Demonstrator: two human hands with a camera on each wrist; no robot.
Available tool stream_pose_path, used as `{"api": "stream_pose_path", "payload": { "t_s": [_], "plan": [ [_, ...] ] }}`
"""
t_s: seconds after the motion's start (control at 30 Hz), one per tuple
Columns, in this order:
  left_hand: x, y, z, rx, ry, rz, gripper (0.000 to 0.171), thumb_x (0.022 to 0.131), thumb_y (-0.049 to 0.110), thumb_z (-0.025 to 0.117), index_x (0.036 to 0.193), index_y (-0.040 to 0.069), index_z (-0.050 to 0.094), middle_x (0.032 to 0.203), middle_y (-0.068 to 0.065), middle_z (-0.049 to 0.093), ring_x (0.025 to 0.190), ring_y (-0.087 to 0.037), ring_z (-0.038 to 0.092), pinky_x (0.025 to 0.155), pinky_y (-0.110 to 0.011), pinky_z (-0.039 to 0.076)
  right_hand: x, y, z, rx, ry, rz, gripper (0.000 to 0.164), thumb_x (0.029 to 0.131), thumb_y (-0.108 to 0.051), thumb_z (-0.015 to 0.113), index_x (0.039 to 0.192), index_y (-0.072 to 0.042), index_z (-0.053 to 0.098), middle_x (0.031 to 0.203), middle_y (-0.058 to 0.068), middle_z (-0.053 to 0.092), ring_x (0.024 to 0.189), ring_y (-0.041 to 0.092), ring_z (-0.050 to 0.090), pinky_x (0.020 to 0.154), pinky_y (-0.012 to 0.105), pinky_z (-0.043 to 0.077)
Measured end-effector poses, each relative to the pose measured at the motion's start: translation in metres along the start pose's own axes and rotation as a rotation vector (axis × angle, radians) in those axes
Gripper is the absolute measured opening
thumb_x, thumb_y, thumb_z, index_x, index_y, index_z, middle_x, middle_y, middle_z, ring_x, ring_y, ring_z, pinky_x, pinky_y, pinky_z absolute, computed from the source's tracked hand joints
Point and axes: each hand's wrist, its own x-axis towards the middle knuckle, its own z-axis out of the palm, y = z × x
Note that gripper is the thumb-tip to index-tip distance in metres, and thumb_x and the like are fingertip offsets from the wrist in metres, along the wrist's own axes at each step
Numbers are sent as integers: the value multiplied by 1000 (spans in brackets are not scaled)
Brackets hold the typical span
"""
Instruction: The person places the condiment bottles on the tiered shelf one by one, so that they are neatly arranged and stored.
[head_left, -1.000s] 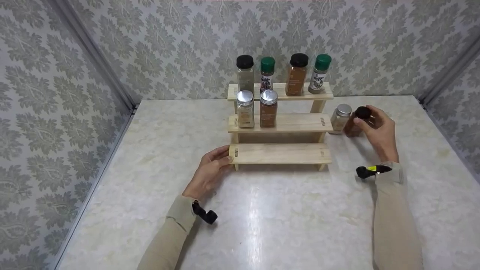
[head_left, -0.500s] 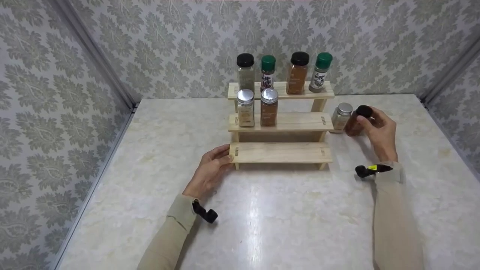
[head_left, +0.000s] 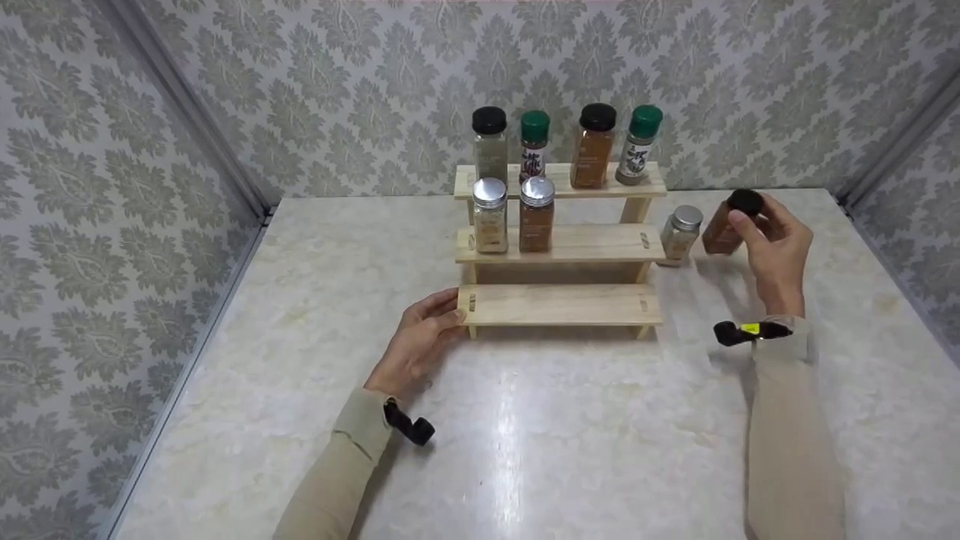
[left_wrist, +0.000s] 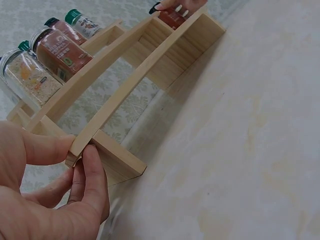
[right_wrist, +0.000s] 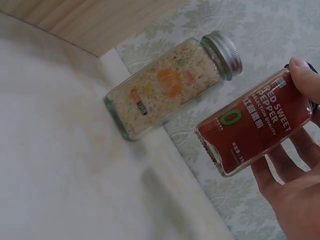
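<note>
My right hand (head_left: 781, 251) grips a black-capped spice jar (right_wrist: 257, 122) labelled red sweet pepper, tilted and raised off the table. Beside it on the table, apart from it, stands a silver-lidded jar (right_wrist: 165, 90) of pale flakes. With thumb and fingers, my left hand (head_left: 417, 339) pinches the left end of the lowest step of a three-step wooden rack (head_left: 562, 306). Two silver-lidded jars, one pale (head_left: 491, 217) and one red-brown (head_left: 537, 217), occupy the left of the middle step.
Along the top step stand a black-capped jar (head_left: 490, 146), a green-capped jar (head_left: 533, 154), an orange-brown jar (head_left: 592, 154) and another green-capped jar (head_left: 637, 146). A patterned wall (head_left: 375, 97) rises behind the marbled table (head_left: 600, 435).
My right hand has raised the red sweet pepper jar off the table and carried it slightly right, away from the silver-lidded jar. The left hand stays on the rack.
</note>
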Motion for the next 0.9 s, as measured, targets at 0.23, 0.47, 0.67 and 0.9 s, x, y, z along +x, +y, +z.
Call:
{"api": "stream_pose_path", "payload": {
  "t_s": [0.23, 0.47, 0.67, 0.9],
  "plan": [
    [0, 1, -1, -5, 11, -10, 54, 104, -5, 61, 156, -2, 48, 154, -20, 53, 127, -27, 62, 96, -27, 59, 0, -26, 6, 19, 33, -47, 39, 95, -11, 82, 133, -6, 75, 126, 5, 73, 111, 21, 66, 93, 26, 53],
    [0, 1, 1, -17, 28, 0, 54, 102, -8, 61, 155, -5, 49, 153, -23, 55, 123, -26, 64, 94, -27, 60, -1, -46, 16, 8, 58, -102, 37, 95, -11, 81, 132, -5, 76, 121, 4, 74, 105, 19, 65, 84, 25, 53],
    [0, 0, 1, 15, 42, -7, 53, 102, -6, 62, 154, -3, 51, 153, -21, 56, 126, -28, 63, 99, -30, 60, -3, -63, 31, -70, 56, -158, 36, 96, -9, 81, 132, -6, 76, 114, -1, 76, 100, 15, 66, 81, 22, 53],
    [1, 0, 0, 36, 31, 8, 54, 102, -5, 63, 154, -4, 51, 155, -22, 55, 129, -29, 62, 102, -32, 59, -13, -86, 59, -80, 22, -202, 39, 95, -3, 80, 134, -7, 75, 112, -5, 76, 99, 12, 66, 86, 20, 56]
  ]
}}
